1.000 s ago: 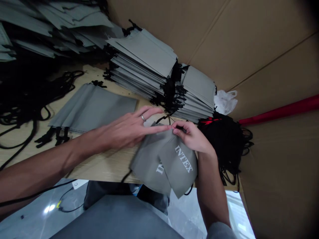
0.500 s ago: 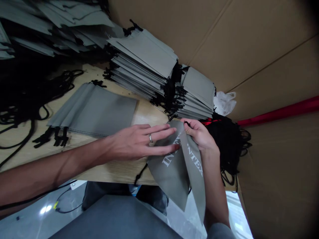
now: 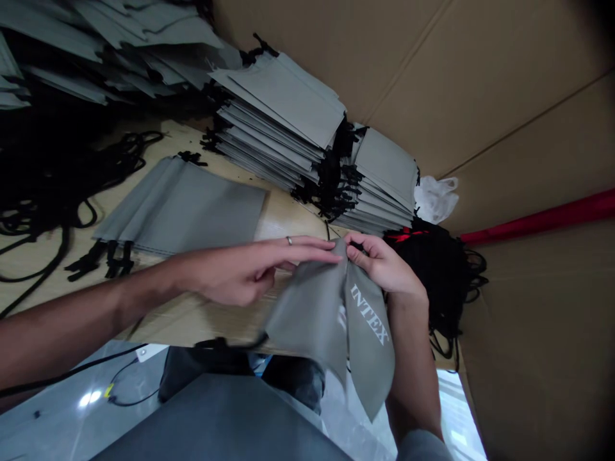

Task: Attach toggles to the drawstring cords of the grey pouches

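Seen from my remote head view: one grey drawstring bag (image 3: 327, 326), printed INTEX, hangs over the edge of the wooden table (image 3: 283, 221). Of two hands, the right hand (image 3: 379, 262) pinches its top closed; the left hand (image 3: 245, 272) rests its fingertips (image 3: 331, 253) there, grip untellable. Around it I count two bag stacks (image 3: 276, 115), one fanned bag pile (image 3: 182, 208), two black cord tangles (image 3: 442, 275), one white plastic bag (image 3: 435, 200).

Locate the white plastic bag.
In the head view, the white plastic bag sits right of centre, by the cardboard wall, beside the shorter stack of grey drawstring bags and just above the black cords.
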`<move>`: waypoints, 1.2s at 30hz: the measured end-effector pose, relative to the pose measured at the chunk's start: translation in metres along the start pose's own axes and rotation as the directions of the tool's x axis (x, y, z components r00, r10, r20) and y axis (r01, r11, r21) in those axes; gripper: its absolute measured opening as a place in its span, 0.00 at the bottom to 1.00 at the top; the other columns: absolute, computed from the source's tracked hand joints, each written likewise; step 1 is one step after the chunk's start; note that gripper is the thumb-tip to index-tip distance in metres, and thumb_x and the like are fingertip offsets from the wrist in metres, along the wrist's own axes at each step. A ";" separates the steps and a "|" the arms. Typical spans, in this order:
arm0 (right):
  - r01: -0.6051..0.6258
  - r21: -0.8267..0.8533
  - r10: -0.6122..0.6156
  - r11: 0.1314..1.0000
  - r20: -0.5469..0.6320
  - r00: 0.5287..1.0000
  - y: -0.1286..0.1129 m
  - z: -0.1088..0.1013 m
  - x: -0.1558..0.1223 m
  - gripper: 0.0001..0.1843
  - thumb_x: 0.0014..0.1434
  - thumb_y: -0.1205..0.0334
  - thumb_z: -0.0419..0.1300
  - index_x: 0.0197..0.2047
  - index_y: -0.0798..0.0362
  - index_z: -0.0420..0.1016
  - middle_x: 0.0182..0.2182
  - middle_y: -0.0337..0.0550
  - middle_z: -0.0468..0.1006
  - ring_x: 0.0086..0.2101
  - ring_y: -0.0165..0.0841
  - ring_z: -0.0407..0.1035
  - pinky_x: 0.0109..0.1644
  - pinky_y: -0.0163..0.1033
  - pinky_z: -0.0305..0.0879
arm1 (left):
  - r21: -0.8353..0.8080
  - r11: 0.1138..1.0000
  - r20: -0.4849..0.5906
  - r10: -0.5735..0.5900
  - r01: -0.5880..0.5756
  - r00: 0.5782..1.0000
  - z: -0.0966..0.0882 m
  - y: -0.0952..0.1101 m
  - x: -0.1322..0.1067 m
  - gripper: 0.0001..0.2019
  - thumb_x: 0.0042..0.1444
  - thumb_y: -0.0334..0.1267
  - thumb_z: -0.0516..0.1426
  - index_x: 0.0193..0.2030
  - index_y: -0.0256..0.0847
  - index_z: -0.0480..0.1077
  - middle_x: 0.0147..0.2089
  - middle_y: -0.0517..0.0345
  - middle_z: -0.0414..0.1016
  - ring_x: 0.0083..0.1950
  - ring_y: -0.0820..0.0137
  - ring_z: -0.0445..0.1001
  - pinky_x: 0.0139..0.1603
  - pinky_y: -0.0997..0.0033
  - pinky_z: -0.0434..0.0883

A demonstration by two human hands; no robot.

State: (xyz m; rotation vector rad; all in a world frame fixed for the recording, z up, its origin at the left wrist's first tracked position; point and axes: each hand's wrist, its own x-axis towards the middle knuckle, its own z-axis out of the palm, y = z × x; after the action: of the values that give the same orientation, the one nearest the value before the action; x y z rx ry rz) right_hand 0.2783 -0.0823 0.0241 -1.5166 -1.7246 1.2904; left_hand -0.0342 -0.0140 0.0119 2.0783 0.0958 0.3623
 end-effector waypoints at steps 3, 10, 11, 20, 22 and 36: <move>0.076 -0.058 -0.073 0.995 0.049 0.996 -0.006 0.002 -0.001 0.17 0.74 0.45 0.60 0.41 0.51 0.74 0.34 0.38 0.72 0.36 0.34 0.65 0.42 0.38 0.63 | -0.293 0.956 -0.245 -0.107 0.032 0.963 -0.007 0.002 0.006 0.28 0.66 0.24 0.54 0.68 0.53 0.75 0.79 0.53 0.66 0.80 0.57 0.65 0.71 0.55 0.77; 0.222 -0.248 -0.199 0.943 0.115 0.973 -0.026 0.031 -0.003 0.11 0.75 0.56 0.58 0.39 0.50 0.72 0.28 0.34 0.68 0.29 0.31 0.59 0.35 0.37 0.56 | -0.454 0.873 -0.484 -0.410 0.178 0.773 0.003 -0.016 0.018 0.18 0.63 0.46 0.69 0.55 0.39 0.79 0.52 0.49 0.85 0.52 0.64 0.83 0.54 0.63 0.80; 0.226 -0.285 -0.204 0.931 0.107 0.973 -0.028 0.034 -0.003 0.10 0.74 0.59 0.58 0.39 0.50 0.72 0.28 0.34 0.68 0.29 0.30 0.59 0.34 0.37 0.56 | -0.434 0.878 -0.464 -0.408 0.200 0.786 0.004 -0.017 0.018 0.16 0.64 0.46 0.68 0.53 0.39 0.80 0.49 0.50 0.86 0.49 0.65 0.82 0.51 0.65 0.79; 0.159 -0.410 -0.240 0.898 -0.154 0.959 -0.025 0.051 0.002 0.02 0.66 0.64 0.67 0.42 0.48 0.78 0.35 0.38 0.81 0.34 0.33 0.72 0.40 0.39 0.65 | -0.410 0.896 -0.510 -0.380 0.170 0.772 0.012 -0.015 0.020 0.12 0.59 0.44 0.71 0.39 0.37 0.80 0.39 0.55 0.83 0.41 0.69 0.80 0.43 0.71 0.78; 0.165 -0.383 -0.275 0.909 -0.253 0.928 -0.027 0.059 0.003 0.06 0.65 0.61 0.69 0.44 0.48 0.77 0.36 0.39 0.82 0.35 0.35 0.74 0.42 0.40 0.68 | -0.423 0.891 -0.525 -0.391 0.168 0.756 0.015 -0.015 0.021 0.13 0.59 0.46 0.71 0.38 0.37 0.79 0.39 0.54 0.83 0.41 0.69 0.81 0.44 0.70 0.78; 0.315 -0.414 -0.487 0.854 -0.424 0.764 -0.031 0.080 0.007 0.03 0.70 0.63 0.66 0.46 0.47 0.80 0.42 0.42 0.85 0.42 0.38 0.79 0.50 0.46 0.76 | -0.245 0.951 -0.543 -0.294 0.186 0.787 0.028 -0.017 0.016 0.12 0.68 0.47 0.64 0.51 0.43 0.83 0.46 0.56 0.88 0.45 0.67 0.85 0.45 0.71 0.80</move>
State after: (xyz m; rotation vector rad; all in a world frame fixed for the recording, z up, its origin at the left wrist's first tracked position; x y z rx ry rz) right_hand 0.1944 -0.0987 0.0163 -1.3704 -1.8009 0.3351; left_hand -0.0097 -0.0249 -0.0125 1.6871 0.6661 0.8022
